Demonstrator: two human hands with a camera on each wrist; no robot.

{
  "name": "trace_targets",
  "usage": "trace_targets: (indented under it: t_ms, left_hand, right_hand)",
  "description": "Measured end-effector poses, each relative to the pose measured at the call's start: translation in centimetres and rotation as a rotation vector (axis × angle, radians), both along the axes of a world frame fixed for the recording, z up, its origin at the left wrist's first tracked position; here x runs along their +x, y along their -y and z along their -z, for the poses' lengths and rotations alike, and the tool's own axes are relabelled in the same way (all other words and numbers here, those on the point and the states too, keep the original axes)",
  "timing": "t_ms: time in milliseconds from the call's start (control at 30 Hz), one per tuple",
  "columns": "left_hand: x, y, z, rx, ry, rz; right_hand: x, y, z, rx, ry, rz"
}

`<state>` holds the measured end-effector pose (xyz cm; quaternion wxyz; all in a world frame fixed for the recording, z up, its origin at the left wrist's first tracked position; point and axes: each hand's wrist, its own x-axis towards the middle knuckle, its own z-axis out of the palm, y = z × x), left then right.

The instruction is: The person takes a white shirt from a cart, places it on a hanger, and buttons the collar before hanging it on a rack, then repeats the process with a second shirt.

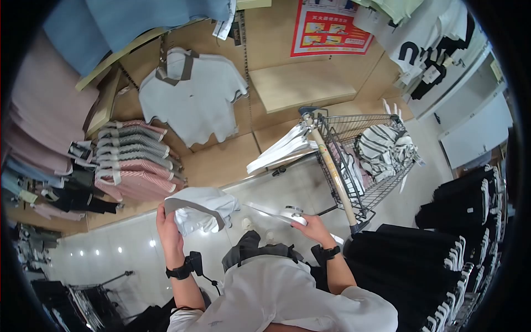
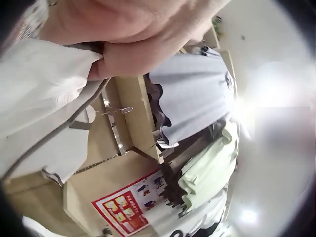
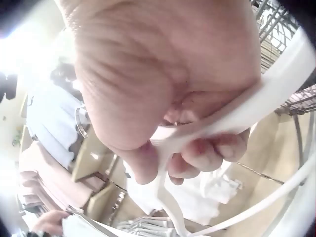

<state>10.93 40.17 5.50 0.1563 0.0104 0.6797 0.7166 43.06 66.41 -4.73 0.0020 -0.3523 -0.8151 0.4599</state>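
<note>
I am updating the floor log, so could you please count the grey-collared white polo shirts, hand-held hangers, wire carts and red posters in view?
White polo shirts: 2 (held polo in the left hand; wall polo)
Hand-held hangers: 1 (hanger in the right hand)
Wire carts: 1 (cart)
Red posters: 1 (poster)
Total: 5

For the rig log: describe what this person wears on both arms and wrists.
A black strap circles the wrist of the left hand, carrying a black camera block and a thin black cable. The right hand has a black band. Forearms bare below a white short-sleeved top.
</note>
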Motion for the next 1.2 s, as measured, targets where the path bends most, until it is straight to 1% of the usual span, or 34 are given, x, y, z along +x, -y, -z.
trace_targets:
  t_ms: [33,67,100,133,167,233,267,300,367,400,433,500,533,600,633,667,700,733,767,800,833,900,933,967,1000,1033,1067,1100,1133,1167,1200]
  left_hand:
    - [0.4,0.1,-0.4,-0.076,-0.102,-0.003]
    - [0.1,0.8,0.6,-0.244,-0.232,-0.012]
    - [0.7,0.8,0.1,-0.242,-0.232,-0.014]
    - [1.2,0.6,-0.9,-0.543,-0.536,-0.015]
    - [1.5,0.4,-1.6,-0.845,-0.841,-0.018]
    - [1.9,-0.2,-2.1,-0.795,-0.807,-0.055]
    - [2.1,-0.3,-2.3,-0.75,-0.768,-0.083]
    - [2.2,-0.5,-2.7,-0.749,-0.768,-0.102]
    - [2.3,-0.8,-3.3,-0.831,-0.726,-0.045]
    - [2.2,-0.8,-3.4,-0.756,-0.74,-0.035]
    - [2.3,-0.7,-3.5,-0.756,-0.737,-0.042]
    - [2.2,-0.4,-3.9,-0.781,-0.81,0.127]
    - [2.4,-0.5,-4.1,-0.785,-0.808,0.105]
    - [3.3,-1.1,-4.4,-0.868,-0.738,0.2]
    - [4.0,-1.3,-4.5,-0.776,-0.806,0.217]
    - [4.8,-1.4,-4.7,-0.686,-0.872,0.23]
    - [5.5,-1.6,-5.5,-0.658,-0.82,0.28]
    - [6.3,-1.8,-6.1,-0.573,-0.761,0.268]
    - [7.2,-1.7,-6.6,-0.505,-0.764,0.278]
    - [8.0,-1.6,-7.1,-0.437,-0.768,0.288]
    - [8.7,-1.5,-7.4,-0.442,-0.762,0.274]
    - [9.6,-1.2,-7.8,-0.35,-0.784,0.357]
    - [9.8,-0.7,-7.7,-0.352,-0.779,0.344]
    - [9.9,-0.3,-7.7,-0.405,-0.797,0.421]
    - [9.7,0.0,-7.7,-0.459,-0.817,0.498]
    - [9.2,0.5,-8.3,-0.463,-0.817,0.486]
    - [8.5,1.3,-9.1,-0.532,-0.96,0.429]
    - [7.9,1.9,-9.9,-0.598,-1.101,0.375]
    - [7.3,2.3,-10.6,-0.603,-1.098,0.378]
    - [6.6,2.6,-11.2,-0.596,-1.211,0.334]
    - [5.9,2.8,-11.6,-0.587,-1.323,0.291]
  right_hand:
    - [-0.3,-0.3,-1.6,-0.034,-0.027,-0.026]
    - [-0.3,-0.5,-3.3,-0.035,-0.028,-0.028]
    - [-0.3,-0.7,-5.0,-0.086,-0.061,-0.048]
    - [-0.3,-0.7,-6.4,-0.138,-0.097,-0.068]
    - [0.0,-0.5,-7.5,-0.136,-0.102,-0.071]
    - [0.3,-0.7,-9.5,-0.141,-0.206,-0.181]
    - [0.4,-0.1,-10.5,-0.128,-0.306,-0.162]
    - [0.4,0.4,-10.7,-0.122,-0.31,-0.179]
    - [0.2,1.3,-11.0,-0.283,-0.419,-0.102]
    - [-0.3,1.8,-10.9,-0.264,-0.462,-0.105]
    - [-0.9,2.5,-10.6,-0.263,-0.46,-0.113]
    - [-3.0,3.5,-9.8,-0.341,-0.386,-0.041]
    - [-3.9,3.9,-9.9,-0.301,-0.384,-0.09]
    - [-6.5,5.6,-9.8,-0.276,-0.371,-0.107]
    - [-7.7,6.7,-9.8,-0.255,-0.352,-0.102]
    - [-9.1,7.8,-9.9,-0.244,-0.405,-0.093]
    - [-10.4,8.8,-9.9,-0.25,-0.398,-0.113]
    - [-11.6,9.7,-9.9,-0.259,-0.463,-0.099]
    - [-12.9,10.7,-10.0,-0.268,-0.53,-0.084]
    - [-13.8,11.8,-10.7,-0.212,-0.561,-0.057]
    - [-14.4,12.4,-9.6,-0.216,-0.557,-0.071]
    - [-15.4,13.4,-6.6,-0.44,-0.745,0.044]
    - [-15.9,14.2,-6.6,-0.307,-0.832,0.084]
    - [-15.8,14.3,-6.3,-0.31,-0.828,0.071]
    - [-15.4,14.1,-5.8,-0.298,-0.772,0.093]
    - [-15.1,13.8,-5.5,-0.288,-0.719,0.118]
    - [-14.9,13.7,-6.0,-0.346,-0.716,0.117]
    - [-14.8,13.5,-6.7,-0.352,-0.714,0.118]
    - [-15.0,13.2,-8.2,-0.38,-0.755,0.018]
    - [-15.2,12.8,-9.1,-0.406,-0.799,-0.081]
    - [-15.2,11.9,-8.6,-0.34,-0.816,-0.191]
